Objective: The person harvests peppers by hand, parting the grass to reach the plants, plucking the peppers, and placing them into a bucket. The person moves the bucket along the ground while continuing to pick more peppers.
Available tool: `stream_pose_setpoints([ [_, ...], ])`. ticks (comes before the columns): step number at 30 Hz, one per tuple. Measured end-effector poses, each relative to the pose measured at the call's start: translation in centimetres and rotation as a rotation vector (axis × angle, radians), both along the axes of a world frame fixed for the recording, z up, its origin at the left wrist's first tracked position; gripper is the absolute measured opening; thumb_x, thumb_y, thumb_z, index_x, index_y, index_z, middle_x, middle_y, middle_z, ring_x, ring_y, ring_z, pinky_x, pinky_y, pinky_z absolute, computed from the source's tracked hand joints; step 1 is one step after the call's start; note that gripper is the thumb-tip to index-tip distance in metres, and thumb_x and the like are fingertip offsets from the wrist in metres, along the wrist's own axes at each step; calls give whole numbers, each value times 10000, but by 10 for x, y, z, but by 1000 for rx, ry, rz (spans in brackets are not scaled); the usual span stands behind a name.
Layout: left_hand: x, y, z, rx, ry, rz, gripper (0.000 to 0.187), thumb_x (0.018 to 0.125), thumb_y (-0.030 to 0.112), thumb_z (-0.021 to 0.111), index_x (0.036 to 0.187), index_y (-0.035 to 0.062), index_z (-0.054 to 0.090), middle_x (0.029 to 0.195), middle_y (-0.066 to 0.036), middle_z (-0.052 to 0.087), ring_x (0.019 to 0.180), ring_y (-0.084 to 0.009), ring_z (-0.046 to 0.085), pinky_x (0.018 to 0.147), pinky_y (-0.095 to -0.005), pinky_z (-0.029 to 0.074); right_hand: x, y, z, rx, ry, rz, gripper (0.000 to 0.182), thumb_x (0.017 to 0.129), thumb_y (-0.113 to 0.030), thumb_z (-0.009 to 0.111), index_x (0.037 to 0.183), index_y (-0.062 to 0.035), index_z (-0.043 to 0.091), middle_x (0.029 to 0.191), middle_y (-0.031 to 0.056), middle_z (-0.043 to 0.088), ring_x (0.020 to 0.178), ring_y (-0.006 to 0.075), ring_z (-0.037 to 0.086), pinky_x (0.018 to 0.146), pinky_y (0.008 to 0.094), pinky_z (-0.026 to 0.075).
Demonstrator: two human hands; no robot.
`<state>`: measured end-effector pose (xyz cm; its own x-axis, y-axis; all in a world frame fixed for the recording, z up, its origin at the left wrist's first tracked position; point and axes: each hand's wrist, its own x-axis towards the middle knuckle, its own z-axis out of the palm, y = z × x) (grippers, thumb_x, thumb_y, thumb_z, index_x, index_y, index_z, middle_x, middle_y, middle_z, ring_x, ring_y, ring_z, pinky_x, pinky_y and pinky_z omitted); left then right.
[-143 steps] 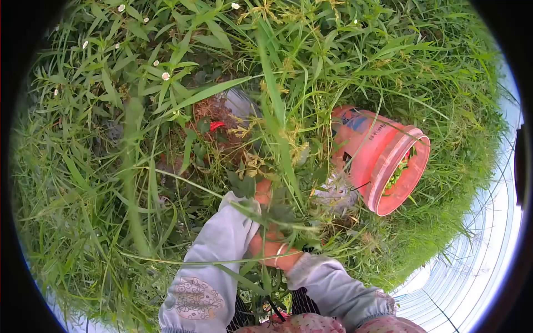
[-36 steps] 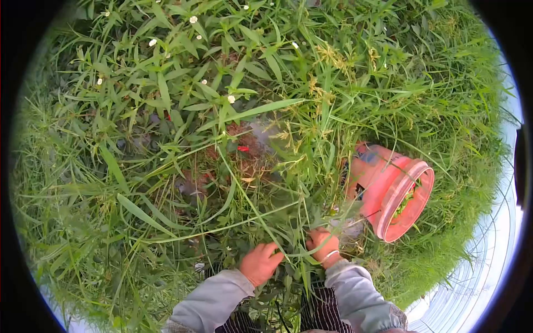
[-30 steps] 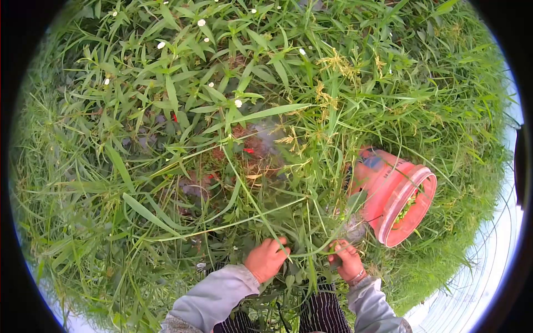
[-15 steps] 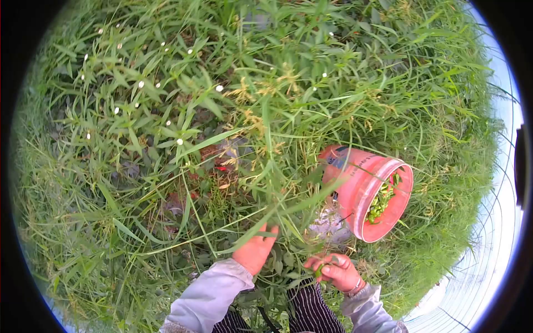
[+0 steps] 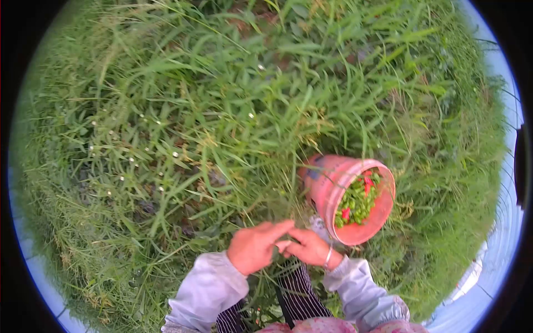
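My left hand (image 5: 255, 247) and my right hand (image 5: 310, 247) meet low in the middle of the head view, fingertips touching or nearly so. The left fingers point right and are pressed together. Those of the right hand point left in a pinch, and a band circles that wrist. Whatever lies between the fingertips is hidden and blurred. Just right of my hands, a pink bucket (image 5: 327, 186) leans with its mouth facing me. Inside it are small green peppers (image 5: 361, 206) with a few red ones among them.
Dense tall grass and weeds (image 5: 166, 105) surround my hands and the bucket, with small white flowers scattered at the left. My legs in dark striped trousers (image 5: 302, 294) are below. Pale curved sheeting or sky (image 5: 499, 250) borders the right side.
My hands have come together from being apart. The green pepper earlier in my right hand no longer shows there. The view has shifted, and more of the bucket's contents shows, red pieces included.
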<state>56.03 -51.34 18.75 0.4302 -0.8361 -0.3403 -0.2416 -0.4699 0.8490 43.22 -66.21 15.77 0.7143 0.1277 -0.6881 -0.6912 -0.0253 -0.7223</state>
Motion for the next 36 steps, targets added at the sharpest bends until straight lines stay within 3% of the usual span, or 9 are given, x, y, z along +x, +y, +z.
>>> stream_pose_setpoints([
  [5, -8, 6, -30, 152, 41, -177, 217, 818, 304, 588, 896, 103, 576, 830, -108, 591, 733, -339, 596, 610, -436, 477, -9, 6, 3, 61, 59, -4, 277, 889, -212, 506, 1122, -70, 555, 759, 40, 643, 666, 116, 639, 600, 259, 490],
  [15, 17, 82, -12, -7, 90, -491, 97, 700, 98, 569, 795, 80, 565, 740, -129, 581, 686, -356, 590, 583, -447, 476, -15, 63, 5, 439, 291, 51, 338, 928, -362, 473, 1066, -70, 572, 822, 45, 594, 742, 131, 559, 681, 270, 453],
  [19, 11, 95, 1, 101, -26, -716, 131, 685, 117, 570, 804, 72, 601, 747, -157, 604, 690, -373, 597, 596, -458, 480, 12, 84, 31, -7, -188, 521, 356, 867, -369, 556, 1135, -134, 555, 1018, 120, 579, 933, 311, 574, 821, 358, 455],
  [21, 14, 97, 13, 82, 8, -735, 150, 698, 131, 551, 815, 73, 625, 772, -166, 622, 700, -381, 599, 613, -455, 486, 1, 100, 21, -101, -530, 453, 348, 879, -381, 528, 1126, -137, 562, 973, 101, 604, 792, 269, 609, 696, 371, 485],
  [22, 26, 94, 20, 78, 52, -868, 137, 710, 134, 542, 805, 80, 624, 757, -155, 618, 716, -367, 601, 618, -436, 490, -3, 102, 26, -67, -370, 512, 367, 869, -424, 517, 1123, -163, 564, 962, 130, 585, 839, 360, 571, 727, 420, 470],
  [27, 36, 87, 25, 213, 40, -1158, 167, 706, 139, 571, 862, 91, 609, 769, -139, 602, 725, -323, 618, 591, -432, 489, -44, 83, 15, -312, -281, 642, 315, 872, -383, 527, 934, -83, 597, 845, 121, 591, 731, 291, 605, 648, 391, 488],
  [31, 37, 111, -8, 332, -29, -956, 357, 732, 194, 608, 1074, 109, 556, 838, -143, 628, 673, -343, 615, 573, -433, 487, -76, 23, 32, 254, 258, -218, 188, 889, -237, 581, 969, -67, 595, 799, -12, 559, 642, 55, 538, 604, 229, 475],
  [33, 43, 62, 5, 561, -72, -948, 460, 753, 235, 623, 1179, 118, 492, 868, -146, 634, 664, -341, 616, 574, -432, 487, -85, 15, 26, 243, 211, -305, 163, 891, -198, 578, 983, -64, 596, 806, -20, 559, 663, 48, 533, 600, 222, 472],
  [36, 26, -3, 7, 257, -141, -641, 542, 774, 262, 648, 1242, 106, 424, 874, -150, 636, 691, -323, 628, 572, -414, 489, -74, -6, 33, 329, 346, -415, 197, 909, -195, 546, 1074, -91, 575, 909, -18, 585, 749, 75, 582, 632, 209, 465],
])
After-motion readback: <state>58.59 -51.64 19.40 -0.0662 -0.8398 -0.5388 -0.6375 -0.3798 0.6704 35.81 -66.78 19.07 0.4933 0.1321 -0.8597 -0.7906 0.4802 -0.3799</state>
